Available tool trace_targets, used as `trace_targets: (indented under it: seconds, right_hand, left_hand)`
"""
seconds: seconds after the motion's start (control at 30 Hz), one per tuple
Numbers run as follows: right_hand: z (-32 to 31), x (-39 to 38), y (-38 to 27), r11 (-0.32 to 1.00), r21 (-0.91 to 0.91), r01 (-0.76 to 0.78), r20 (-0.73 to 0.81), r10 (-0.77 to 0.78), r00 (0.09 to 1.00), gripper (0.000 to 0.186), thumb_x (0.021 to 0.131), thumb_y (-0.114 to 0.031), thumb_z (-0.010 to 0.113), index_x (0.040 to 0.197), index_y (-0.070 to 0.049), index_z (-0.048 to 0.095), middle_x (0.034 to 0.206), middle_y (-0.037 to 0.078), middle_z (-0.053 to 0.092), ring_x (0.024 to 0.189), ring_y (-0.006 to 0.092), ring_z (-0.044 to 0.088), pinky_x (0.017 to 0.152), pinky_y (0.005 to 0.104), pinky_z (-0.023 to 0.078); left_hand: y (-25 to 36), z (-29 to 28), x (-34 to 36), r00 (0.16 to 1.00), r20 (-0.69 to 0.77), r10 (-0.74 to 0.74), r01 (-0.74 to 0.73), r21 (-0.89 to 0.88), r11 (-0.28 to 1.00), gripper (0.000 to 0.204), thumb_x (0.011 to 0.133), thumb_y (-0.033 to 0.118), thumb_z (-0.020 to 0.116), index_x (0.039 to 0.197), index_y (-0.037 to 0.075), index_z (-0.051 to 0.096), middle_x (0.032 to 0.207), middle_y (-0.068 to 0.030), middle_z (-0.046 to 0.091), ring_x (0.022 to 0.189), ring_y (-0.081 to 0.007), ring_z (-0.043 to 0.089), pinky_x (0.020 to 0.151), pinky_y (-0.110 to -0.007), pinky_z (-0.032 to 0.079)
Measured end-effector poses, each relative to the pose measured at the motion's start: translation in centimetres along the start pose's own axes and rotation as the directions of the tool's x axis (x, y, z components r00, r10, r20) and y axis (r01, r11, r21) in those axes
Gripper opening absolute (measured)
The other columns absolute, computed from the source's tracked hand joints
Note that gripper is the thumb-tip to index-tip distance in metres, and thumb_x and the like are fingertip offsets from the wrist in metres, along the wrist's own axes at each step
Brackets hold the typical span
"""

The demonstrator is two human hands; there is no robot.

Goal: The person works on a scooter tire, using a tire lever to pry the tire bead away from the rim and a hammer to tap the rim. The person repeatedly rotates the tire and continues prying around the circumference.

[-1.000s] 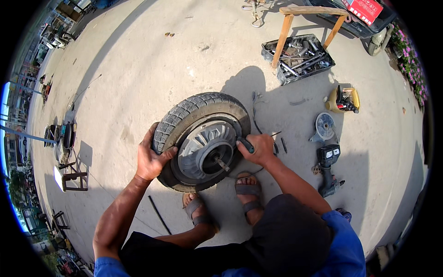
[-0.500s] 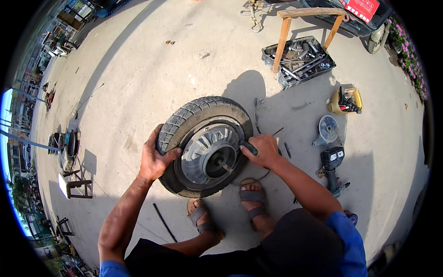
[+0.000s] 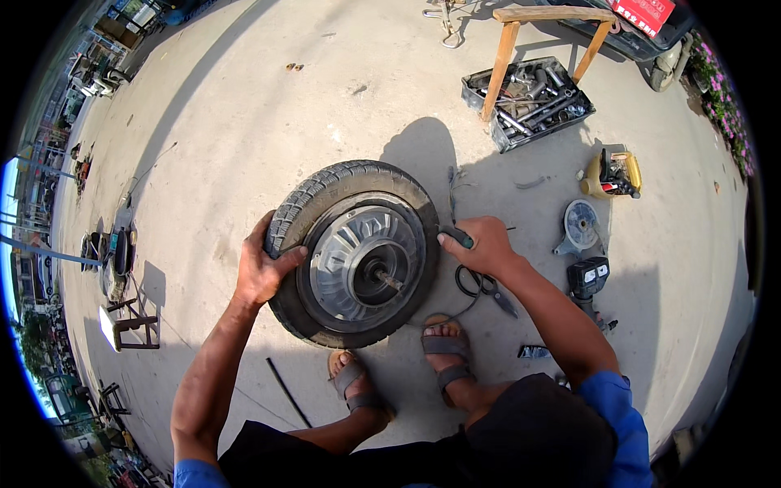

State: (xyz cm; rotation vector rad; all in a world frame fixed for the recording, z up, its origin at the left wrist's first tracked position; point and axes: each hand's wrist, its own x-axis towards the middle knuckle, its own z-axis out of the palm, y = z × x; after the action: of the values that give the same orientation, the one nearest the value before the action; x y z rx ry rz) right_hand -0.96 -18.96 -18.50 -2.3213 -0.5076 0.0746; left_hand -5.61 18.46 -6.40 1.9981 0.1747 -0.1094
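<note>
A motor hub wheel [image 3: 366,252] with a knobbly black tyre stands tilted in front of my feet, its threaded axle [image 3: 389,280] facing me. My left hand [image 3: 264,264] grips the tyre's left side, thumb over the sidewall and fingers behind the tread. At the wheel's right edge, my right hand [image 3: 486,246] is closed around a tool with a dark green handle [image 3: 457,237]. The tool's working end is at or near the tyre; I cannot tell if it touches. Black-handled scissors [image 3: 488,286] lie on the ground below my right wrist.
A black crate of wrenches and sockets [image 3: 533,110] stands at the far right beside a wooden frame [image 3: 553,15]. Nearer are a cut yellow container [image 3: 612,175], a round metal cover [image 3: 579,226] and a cordless power tool [image 3: 587,281]. A small stool [image 3: 134,327] is on the left.
The wheel has shifted slightly left and away from me, with my left hand on it. My right hand has moved a little right with the tool. The scissors have come into sight.
</note>
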Motion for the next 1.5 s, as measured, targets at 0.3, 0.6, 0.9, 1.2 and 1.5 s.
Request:
trace_targets:
  seconds: [0.3,0.6,0.9,1.2,1.5]
  right_hand:
    - [5.5,-6.7,-0.7,0.81,0.416,-0.413,0.272,0.322,0.907,0.047,0.089,-0.037,0.072,0.074,0.007,0.066,0.056,0.017,0.054,0.052,0.0236,0.05,0.056,0.0431,0.043]
    - [7.5,-5.6,-0.1,0.832,0.405,-0.378,0.253,0.295,0.921,0.047,0.089,-0.039,0.072,0.077,0.006,0.067,0.061,0.02,0.059,0.057,0.0312,0.06,0.06,0.0446,0.047]
    - [8.2,-5.2,0.4,0.83,0.421,-0.365,0.274,0.267,0.924,0.047,0.09,-0.039,0.072,0.075,0.005,0.067,0.06,0.018,0.059,0.056,0.0274,0.059,0.06,0.0434,0.047]
    - [8.6,-5.0,1.4,0.729,0.494,-0.473,0.354,0.329,0.876,0.047,0.092,-0.04,0.071,0.078,0.005,0.068,0.06,0.013,0.059,0.06,0.0186,0.057,0.062,0.041,0.046]
    - [7.4,-3.7,0.8,0.862,0.36,-0.357,0.403,0.202,0.893,0.05,0.092,-0.039,0.071,0.073,0.006,0.062,0.058,0.015,0.051,0.058,0.0174,0.052,0.06,0.0425,0.044]
  left_hand:
    - [0.5,1.1,0.6,0.997,-0.06,-0.038,0.041,0.058,0.997,0.067,0.08,0.016,0.081,0.132,-0.015,0.054,0.114,-0.0228,0.073,0.104,-0.0256,0.07,0.096,-0.036,0.054]
    - [1.6,1.6,0.8,0.995,-0.069,-0.074,0.077,0.043,0.996,0.066,0.079,0.015,0.082,0.131,-0.016,0.055,0.113,-0.0222,0.073,0.099,-0.0251,0.072,0.092,-0.035,0.057]
    - [1.2,1.5,1.2,0.992,-0.074,-0.105,0.11,0.054,0.993,0.066,0.079,0.015,0.082,0.131,-0.016,0.055,0.112,-0.0224,0.073,0.098,-0.0251,0.072,0.09,-0.036,0.058]
    - [0.7,1.3,1.9,0.991,-0.053,-0.12,0.121,0.034,0.992,0.068,0.078,0.016,0.081,0.131,-0.017,0.054,0.111,-0.0241,0.073,0.097,-0.0269,0.072,0.089,-0.036,0.058]
    - [-0.3,0.8,2.2,0.993,-0.05,-0.108,0.11,0.038,0.993,0.067,0.078,0.016,0.081,0.13,-0.017,0.055,0.112,-0.0241,0.073,0.097,-0.0271,0.072,0.09,-0.036,0.058]
